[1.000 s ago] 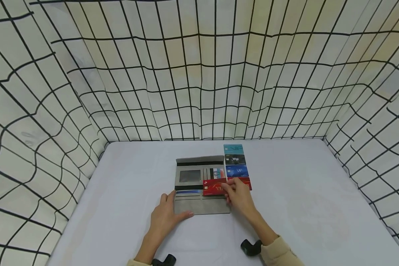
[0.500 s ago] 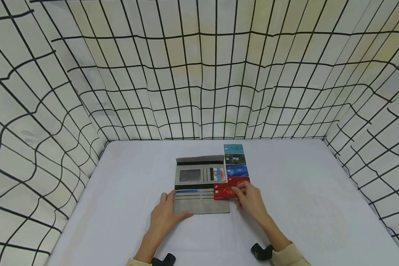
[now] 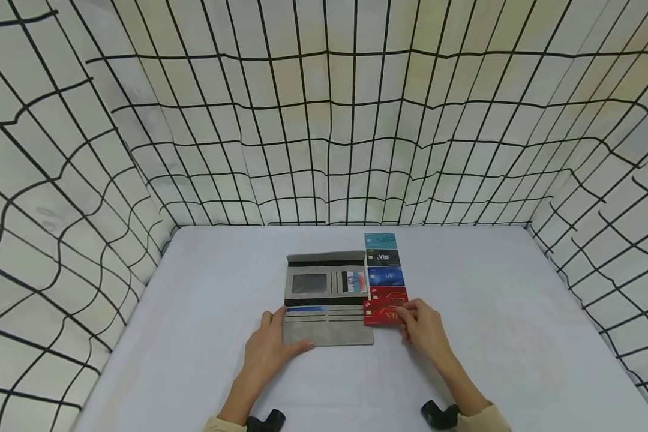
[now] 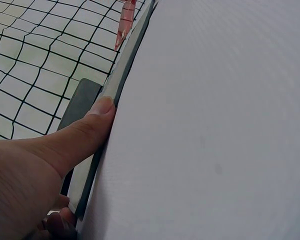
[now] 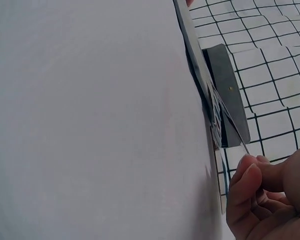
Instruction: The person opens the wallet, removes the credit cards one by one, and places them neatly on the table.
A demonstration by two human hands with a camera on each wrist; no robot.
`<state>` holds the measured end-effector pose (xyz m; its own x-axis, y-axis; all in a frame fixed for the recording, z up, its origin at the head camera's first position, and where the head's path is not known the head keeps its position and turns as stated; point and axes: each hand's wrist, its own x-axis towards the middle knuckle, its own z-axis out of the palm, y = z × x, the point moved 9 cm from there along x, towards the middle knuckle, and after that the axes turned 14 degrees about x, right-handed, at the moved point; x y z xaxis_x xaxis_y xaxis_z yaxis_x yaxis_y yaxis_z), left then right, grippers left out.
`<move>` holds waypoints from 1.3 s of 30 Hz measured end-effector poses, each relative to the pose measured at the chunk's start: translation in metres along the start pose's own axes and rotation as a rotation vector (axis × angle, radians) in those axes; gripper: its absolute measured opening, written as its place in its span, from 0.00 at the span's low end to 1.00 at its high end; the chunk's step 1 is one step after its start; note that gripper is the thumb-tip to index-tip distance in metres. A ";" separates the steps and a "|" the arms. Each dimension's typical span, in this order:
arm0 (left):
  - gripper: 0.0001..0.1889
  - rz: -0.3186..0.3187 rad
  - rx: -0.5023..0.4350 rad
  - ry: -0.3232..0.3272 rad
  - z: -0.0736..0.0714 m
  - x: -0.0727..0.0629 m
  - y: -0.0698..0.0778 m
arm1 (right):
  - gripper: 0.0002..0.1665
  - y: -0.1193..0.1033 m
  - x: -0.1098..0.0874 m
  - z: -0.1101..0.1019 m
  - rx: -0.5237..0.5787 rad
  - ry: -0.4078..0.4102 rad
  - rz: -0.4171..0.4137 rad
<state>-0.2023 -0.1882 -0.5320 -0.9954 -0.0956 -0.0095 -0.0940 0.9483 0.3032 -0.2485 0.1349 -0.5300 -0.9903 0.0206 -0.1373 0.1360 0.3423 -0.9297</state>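
An unfolded grey wallet (image 3: 329,333) lies on the white table in the head view, with a clear window and card slots. My left hand (image 3: 267,348) holds its near left corner; in the left wrist view the thumb (image 4: 87,125) lies on the near edge and the fingers curl at the side. My right hand (image 3: 426,330) pinches the right end of a red VIP card (image 3: 380,313) over the wallet's right edge. Seen from the right wrist, this card (image 5: 235,125) is edge-on and tilted, raised at the fingertips. Another red card (image 3: 387,293) lies just beyond, partly covered.
Beyond the red cards, a blue card (image 3: 386,276), a black card (image 3: 383,258) and a teal card (image 3: 380,241) form a column along the wallet's right side. A striped card (image 3: 354,282) sits in a wallet slot. Black-gridded white cloth (image 3: 324,150) encloses the table's far and side edges.
My right hand has drawn the red card rightward and slightly nearer, from over the wallet's middle to its right edge. My left hand has stayed at the wallet's corner.
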 end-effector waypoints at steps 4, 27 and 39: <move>0.56 0.001 -0.005 -0.004 0.000 0.000 0.000 | 0.17 0.004 -0.001 -0.007 -0.005 0.008 0.027; 0.56 0.014 -0.009 -0.002 -0.003 0.002 0.002 | 0.17 0.007 -0.002 -0.018 -0.191 -0.004 0.001; 0.57 0.008 -0.005 -0.017 -0.001 0.002 0.001 | 0.16 0.007 0.000 -0.014 -0.283 0.010 0.008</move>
<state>-0.2042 -0.1875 -0.5312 -0.9963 -0.0833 -0.0230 -0.0863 0.9475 0.3079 -0.2484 0.1508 -0.5313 -0.9896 0.0333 -0.1398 0.1323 0.5907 -0.7959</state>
